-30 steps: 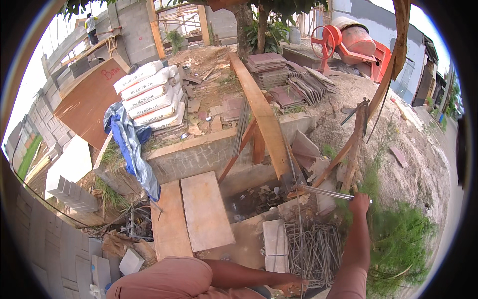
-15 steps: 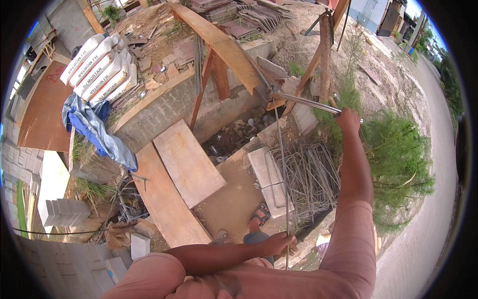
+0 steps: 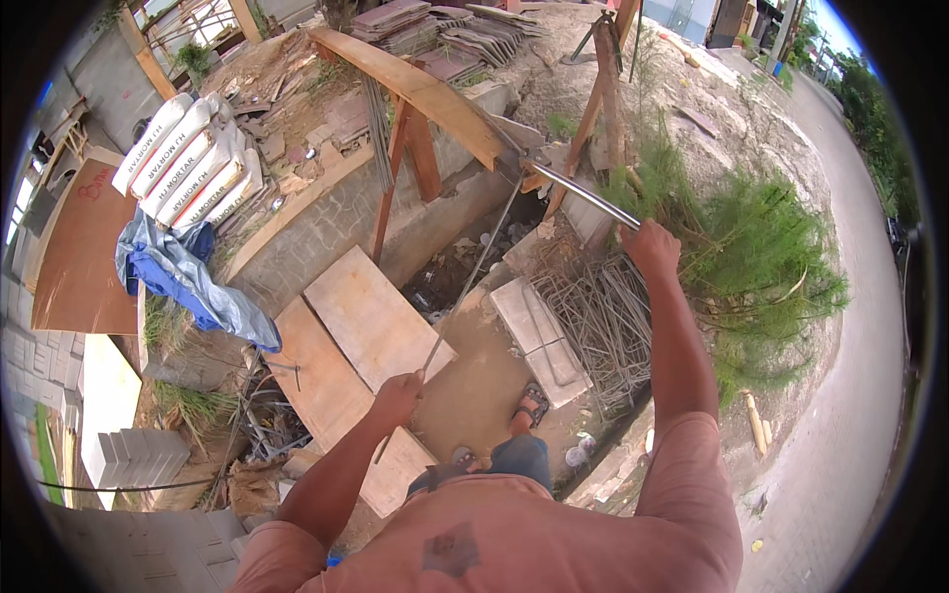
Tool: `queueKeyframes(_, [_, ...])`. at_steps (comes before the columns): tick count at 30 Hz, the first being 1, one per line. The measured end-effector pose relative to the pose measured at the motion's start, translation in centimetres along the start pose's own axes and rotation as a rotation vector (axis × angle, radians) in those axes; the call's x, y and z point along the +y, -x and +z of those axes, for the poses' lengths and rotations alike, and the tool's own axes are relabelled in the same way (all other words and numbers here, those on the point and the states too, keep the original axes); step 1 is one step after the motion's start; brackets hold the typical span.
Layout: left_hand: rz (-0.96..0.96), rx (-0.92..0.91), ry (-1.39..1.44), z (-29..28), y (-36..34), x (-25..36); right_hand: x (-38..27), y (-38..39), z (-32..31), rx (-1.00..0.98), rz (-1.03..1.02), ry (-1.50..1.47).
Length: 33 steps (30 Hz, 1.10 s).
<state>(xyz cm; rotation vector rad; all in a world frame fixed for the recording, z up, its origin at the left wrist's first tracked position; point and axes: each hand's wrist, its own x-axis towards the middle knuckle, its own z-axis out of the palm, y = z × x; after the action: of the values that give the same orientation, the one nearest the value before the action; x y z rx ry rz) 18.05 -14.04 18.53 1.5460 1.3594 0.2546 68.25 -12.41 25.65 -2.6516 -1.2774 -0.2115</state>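
Note:
My right hand (image 3: 648,247) is closed on a shiny steel pipe (image 3: 585,195), which runs up-left to a metal fitting (image 3: 531,160) at the end of a long wooden beam (image 3: 376,64). My left hand (image 3: 400,395) grips a thin steel rod (image 3: 445,327) that slants from that fitting down past my body. Just left of my right arm lie a heap of bent steel wire pieces (image 3: 593,326) and a pale slab (image 3: 534,331) with bent rods on it.
Two pale boards (image 3: 366,311) lie by a trench (image 3: 455,272). Left are stacked white sacks (image 3: 178,153), a blue tarp (image 3: 183,277), brown plywood (image 3: 84,252) and grey blocks (image 3: 133,455). Right are a leafy shrub (image 3: 761,277) and a road (image 3: 840,425). Tile stacks (image 3: 465,40) stand behind.
My left hand has moved left and upward, swinging the rod to a slant. My right hand and the pipe end sit a little further left in view. The view has tilted down since a second ago.

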Motion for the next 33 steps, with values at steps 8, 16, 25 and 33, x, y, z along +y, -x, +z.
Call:
queueKeyframes(8, [0.03,0.14,-0.214,-1.2,0.8,-1.2,2.4,0.1,0.8,-0.13,-0.067,-0.086])
queueKeyframes(16, [-0.074,0.098,-0.249,-3.2,1.8,0.4,1.8,0.9,1.3,-0.214,-0.096,-0.149])
queueKeyframes(25, [-0.071,-0.03,-0.326,-7.3,-0.6,-0.2,-1.7,1.8,-2.7,-0.346,0.241,-0.115])
queueKeyframes(33, [0.254,-0.034,-0.355,-17.5,-9.8,-2.9,-8.9,8.3,-2.5,-0.17,0.431,-0.045])
